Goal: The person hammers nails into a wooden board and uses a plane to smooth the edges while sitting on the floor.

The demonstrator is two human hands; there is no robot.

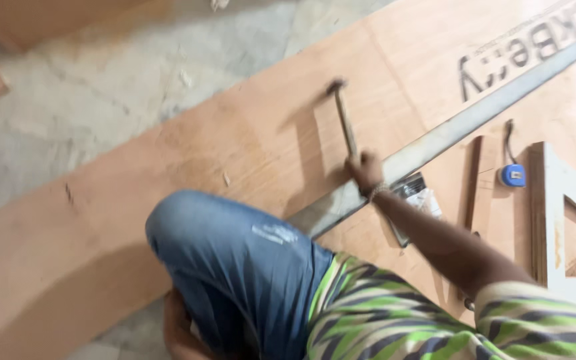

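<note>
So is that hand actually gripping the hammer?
Touching. The head view shows the right hand closed around the bottom of the hammer handle, its head up over the plywood sheet.

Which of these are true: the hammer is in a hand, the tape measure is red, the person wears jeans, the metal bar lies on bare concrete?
1. A hand grips the hammer. True.
2. The tape measure is red. False: it is blue.
3. The person wears blue jeans. True.
4. The metal bar lies on bare concrete. False: it lies across the plywood sheet.
5. The wooden triangle leans upright against a wall. False: it lies flat on the sheet.
</note>
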